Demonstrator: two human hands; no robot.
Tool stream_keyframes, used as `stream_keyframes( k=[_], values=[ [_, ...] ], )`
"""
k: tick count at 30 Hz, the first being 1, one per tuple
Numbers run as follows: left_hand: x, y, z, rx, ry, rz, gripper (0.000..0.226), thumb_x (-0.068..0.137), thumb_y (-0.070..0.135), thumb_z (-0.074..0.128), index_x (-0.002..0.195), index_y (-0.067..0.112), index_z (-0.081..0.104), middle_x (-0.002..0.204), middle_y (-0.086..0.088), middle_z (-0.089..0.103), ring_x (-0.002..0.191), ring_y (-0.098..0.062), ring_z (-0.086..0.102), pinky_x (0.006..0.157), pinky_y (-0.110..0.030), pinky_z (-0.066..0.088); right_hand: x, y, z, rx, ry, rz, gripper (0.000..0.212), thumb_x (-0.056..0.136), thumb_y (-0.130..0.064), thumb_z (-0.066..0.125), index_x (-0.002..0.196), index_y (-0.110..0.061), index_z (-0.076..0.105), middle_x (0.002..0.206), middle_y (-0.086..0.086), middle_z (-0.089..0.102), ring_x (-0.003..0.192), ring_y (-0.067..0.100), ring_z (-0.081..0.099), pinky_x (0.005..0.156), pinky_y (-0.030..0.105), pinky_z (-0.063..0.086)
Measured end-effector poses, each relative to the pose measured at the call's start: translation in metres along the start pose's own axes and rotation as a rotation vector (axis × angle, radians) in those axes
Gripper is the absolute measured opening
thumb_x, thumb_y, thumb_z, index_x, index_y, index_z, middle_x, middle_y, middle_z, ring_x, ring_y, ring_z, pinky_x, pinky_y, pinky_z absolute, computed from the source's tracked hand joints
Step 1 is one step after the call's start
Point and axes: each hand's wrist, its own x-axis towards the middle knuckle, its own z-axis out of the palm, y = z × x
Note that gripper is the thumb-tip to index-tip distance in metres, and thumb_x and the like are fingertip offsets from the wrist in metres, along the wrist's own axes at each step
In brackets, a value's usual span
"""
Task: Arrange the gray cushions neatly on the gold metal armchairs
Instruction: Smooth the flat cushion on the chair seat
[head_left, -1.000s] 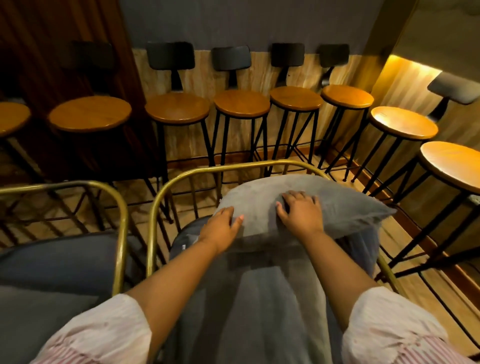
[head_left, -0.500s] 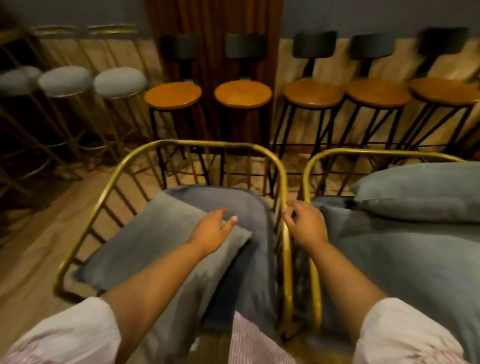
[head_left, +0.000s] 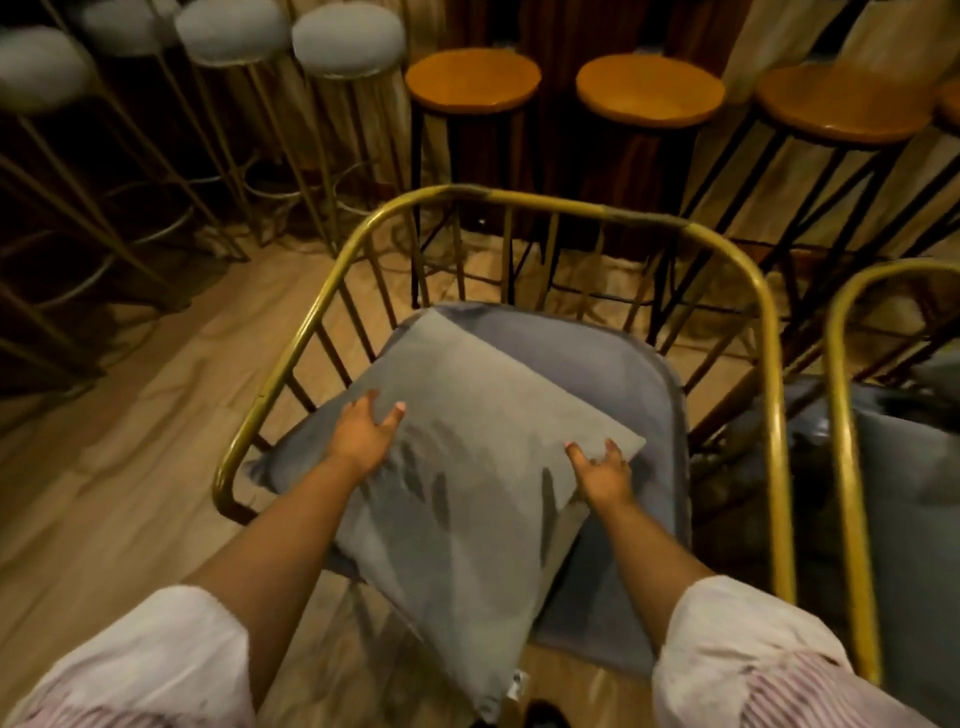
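Note:
A gold metal armchair fills the middle of the view, with a blue-gray seat pad on it. A loose gray cushion lies askew on the seat, turned like a diamond, its near corner hanging over the front edge. My left hand rests on the cushion's left part with fingers spread. My right hand touches its right corner, thumb on top and fingers at the edge. A second gold armchair with gray cushions stands at the right.
Gray-topped gold bar stools stand at the back left, and wooden-topped black stools line the back wall close behind the armchair. Wooden floor lies open to the left.
I have moved left from the right armchair to this one. Both hands came down onto the loose cushion; the right hand left the gold rail and reached the cushion's right corner.

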Motion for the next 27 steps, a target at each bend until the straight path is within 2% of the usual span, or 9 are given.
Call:
stream_keyframes(
  k=[2, 6, 10, 12, 15, 18, 20, 23, 27],
  values=[
    [0.031, -0.016, 0.004, 0.002, 0.004, -0.040, 0.066, 0.093, 0.047, 0.045, 0.147, 0.012, 0.030, 0.150, -0.021, 0.035, 0.136, -0.038, 0.037, 0.112, -0.046, 0.032, 0.021, 0.011, 0.016, 0.046, 0.022, 0.075, 0.078, 0.088, -0.046, 0.058, 0.151, -0.015, 0.022, 0.153, 0.021, 0.028, 0.138, 0.039, 0.030, 0.113, 0.042, 0.026],
    [0.084, -0.036, 0.004, 0.031, 0.025, -0.071, 0.065, 0.093, 0.048, 0.043, 0.148, 0.016, 0.028, 0.151, -0.021, 0.033, 0.136, -0.041, 0.036, 0.113, -0.046, 0.031, 0.055, 0.030, 0.040, 0.170, 0.051, 0.169, 0.085, 0.083, -0.055, 0.059, 0.151, -0.034, 0.012, 0.155, 0.020, 0.024, 0.136, 0.044, 0.032, 0.110, 0.050, 0.029],
    [0.120, -0.053, 0.008, -0.124, 0.029, -0.158, 0.078, 0.086, 0.058, 0.049, 0.149, 0.020, 0.024, 0.153, -0.014, 0.034, 0.138, -0.039, 0.035, 0.111, -0.049, 0.031, 0.078, 0.052, 0.052, 0.261, 0.099, 0.158, 0.098, 0.074, -0.060, 0.066, 0.149, -0.042, 0.006, 0.155, 0.017, 0.026, 0.136, 0.043, 0.033, 0.111, 0.053, 0.030],
    [0.124, -0.058, 0.009, -0.190, 0.012, -0.184, 0.093, 0.074, 0.068, 0.057, 0.149, 0.024, 0.023, 0.154, -0.010, 0.033, 0.138, -0.038, 0.035, 0.111, -0.051, 0.031, 0.083, 0.057, 0.051, 0.311, 0.116, 0.139, 0.104, 0.070, -0.060, 0.070, 0.150, -0.040, 0.007, 0.154, 0.014, 0.030, 0.135, 0.040, 0.037, 0.112, 0.051, 0.032],
    [0.122, -0.060, 0.010, -0.132, -0.058, -0.195, 0.118, 0.049, 0.083, 0.064, 0.148, 0.032, 0.023, 0.153, -0.006, 0.036, 0.135, -0.037, 0.039, 0.111, -0.053, 0.033, 0.089, 0.052, 0.045, 0.373, 0.134, 0.089, 0.107, 0.068, -0.053, 0.076, 0.151, -0.036, 0.010, 0.151, 0.011, 0.036, 0.132, 0.037, 0.042, 0.110, 0.050, 0.035],
    [0.112, -0.055, 0.011, -0.116, -0.051, -0.205, 0.128, 0.033, 0.090, 0.060, 0.145, 0.036, 0.029, 0.148, -0.006, 0.043, 0.130, -0.038, 0.045, 0.107, -0.053, 0.038, 0.086, 0.035, 0.035, 0.427, 0.124, 0.035, 0.099, 0.074, -0.042, 0.076, 0.151, -0.033, 0.014, 0.148, 0.006, 0.041, 0.128, 0.033, 0.046, 0.107, 0.042, 0.039],
    [0.098, -0.052, 0.012, -0.112, -0.050, -0.227, 0.129, 0.033, 0.092, 0.058, 0.145, 0.035, 0.030, 0.148, -0.006, 0.043, 0.130, -0.038, 0.045, 0.107, -0.052, 0.039, 0.081, 0.021, 0.024, 0.413, 0.104, 0.001, 0.095, 0.077, -0.039, 0.074, 0.152, -0.033, 0.014, 0.148, 0.004, 0.042, 0.128, 0.031, 0.046, 0.104, 0.038, 0.039],
    [0.078, -0.050, 0.021, -0.180, -0.071, -0.223, 0.130, 0.032, 0.092, 0.058, 0.145, 0.035, 0.029, 0.150, -0.004, 0.041, 0.132, -0.035, 0.044, 0.108, -0.049, 0.039, 0.077, 0.010, 0.001, 0.318, 0.116, -0.059, 0.097, 0.075, -0.046, 0.073, 0.151, -0.036, 0.014, 0.152, 0.005, 0.037, 0.133, 0.032, 0.041, 0.110, 0.041, 0.036],
    [0.058, -0.042, 0.040, -0.238, -0.102, -0.142, 0.101, 0.066, 0.069, 0.065, 0.150, 0.033, 0.021, 0.156, -0.003, 0.030, 0.140, -0.031, 0.034, 0.111, -0.041, 0.031, 0.073, 0.005, -0.028, 0.305, 0.114, -0.111, 0.093, 0.078, -0.042, 0.073, 0.151, -0.035, 0.015, 0.154, 0.005, 0.033, 0.136, 0.031, 0.038, 0.110, 0.041, 0.035]
  ],
)
